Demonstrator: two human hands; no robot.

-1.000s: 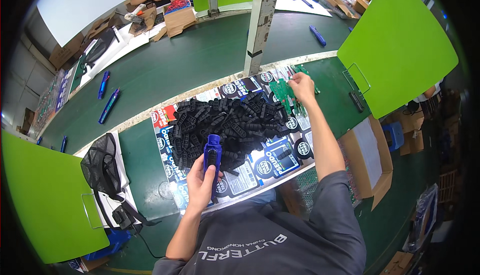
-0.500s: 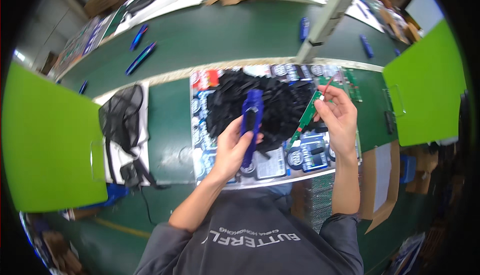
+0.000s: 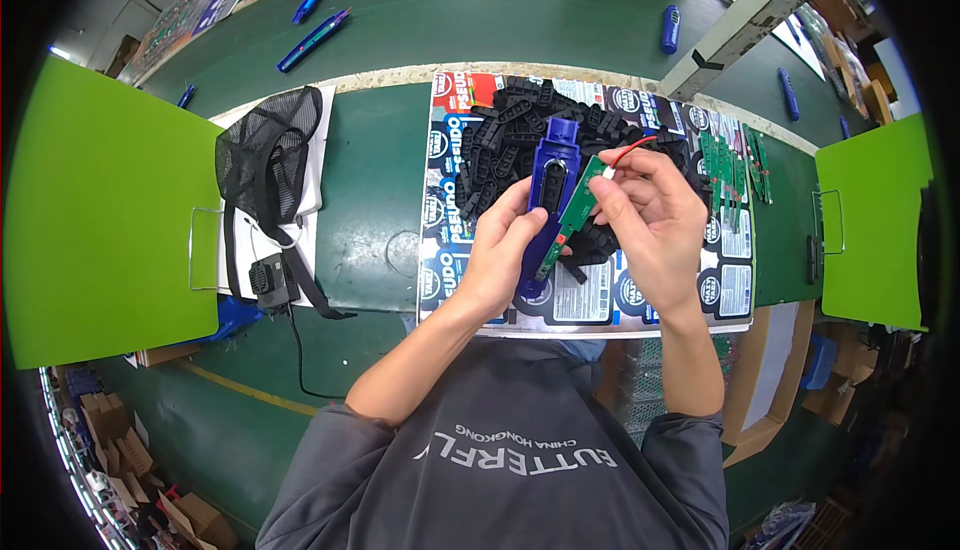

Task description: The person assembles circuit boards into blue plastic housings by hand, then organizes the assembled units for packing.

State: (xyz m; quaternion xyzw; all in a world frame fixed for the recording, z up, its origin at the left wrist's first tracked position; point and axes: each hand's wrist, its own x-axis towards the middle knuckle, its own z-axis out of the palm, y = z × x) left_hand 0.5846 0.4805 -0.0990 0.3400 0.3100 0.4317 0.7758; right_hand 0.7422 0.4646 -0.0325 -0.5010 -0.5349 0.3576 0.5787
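Left hand [image 3: 503, 252] clasped blue plastic casing [image 3: 542, 242]; right hand [image 3: 655, 220] pinched slim green circuit board [image 3: 576, 213], whose red wire [image 3: 632, 147] seemingly needed clearance.

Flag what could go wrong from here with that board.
The red wire sticks out near the right hand and might snag.
That hand pinches the green board near its white connector; pressure could strain it.
If dropped, the board might land among the loose black parts.
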